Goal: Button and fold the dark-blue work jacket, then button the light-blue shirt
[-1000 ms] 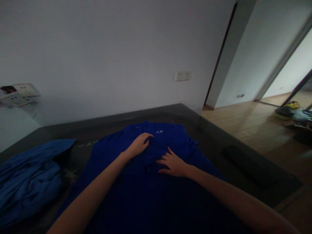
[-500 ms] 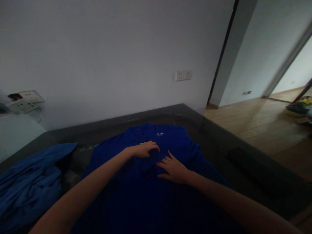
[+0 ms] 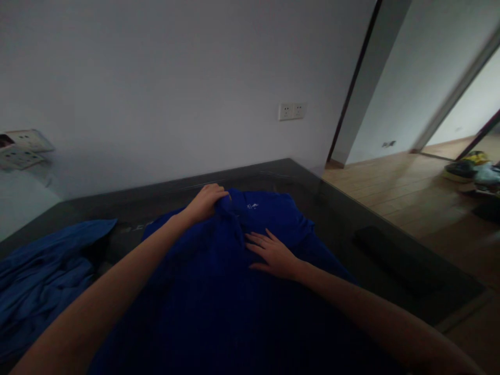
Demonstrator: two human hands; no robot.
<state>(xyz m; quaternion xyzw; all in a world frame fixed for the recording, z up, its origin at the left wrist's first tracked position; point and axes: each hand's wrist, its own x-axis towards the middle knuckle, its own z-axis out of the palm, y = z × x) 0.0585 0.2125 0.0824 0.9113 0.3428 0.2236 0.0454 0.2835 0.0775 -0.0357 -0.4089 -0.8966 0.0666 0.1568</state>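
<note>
Left hand [image 3: 205,202] fisted, fingers curled shut in a grip, reached far forward. Right hand [image 3: 273,255] flat, palm down, fingers spread, just right of and nearer than that grip. Both forearms [image 3: 117,291] bare, converging.

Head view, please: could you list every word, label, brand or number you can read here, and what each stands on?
None can be read.
On the blue shirt, a white emblem beside the left hand: too small to read.
On the dark table, pale marks: blurred.
</note>
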